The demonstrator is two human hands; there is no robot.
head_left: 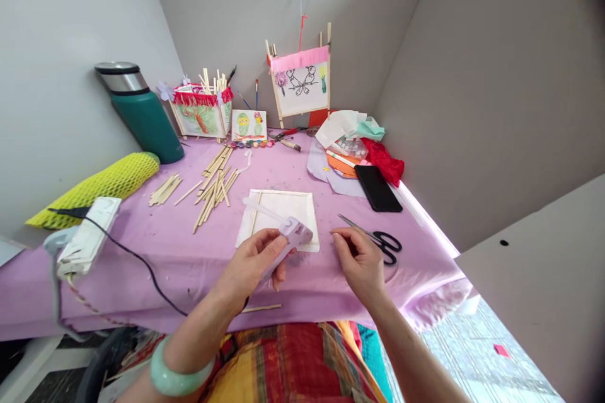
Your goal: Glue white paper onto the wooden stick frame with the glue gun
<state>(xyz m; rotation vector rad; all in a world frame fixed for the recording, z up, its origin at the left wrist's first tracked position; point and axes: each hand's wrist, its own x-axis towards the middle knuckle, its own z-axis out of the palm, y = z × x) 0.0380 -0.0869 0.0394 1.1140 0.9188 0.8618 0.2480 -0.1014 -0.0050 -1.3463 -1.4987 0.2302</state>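
My left hand (253, 261) is wrapped round a lilac glue gun (290, 240) with a clear glue stick poking out of its back, held over the near edge of a white square panel (283, 211) framed with thin wooden sticks. My right hand (360, 259) hovers just right of the panel, fingers curled in a loose pinch; I cannot make out anything between them. Black-handled scissors (380, 240) lie right beside that hand. A loose pile of wooden sticks (215, 186) lies left of the panel on the purple cloth (179, 252).
A power strip (87, 236) with a black cord sits at the left, with a yellow mesh roll (101, 186) and a green flask (142, 110) behind it. Two paper lanterns (302, 79), a phone (378, 187) and paper scraps (350, 129) stand further back. One stick (259, 308) lies at the near edge.
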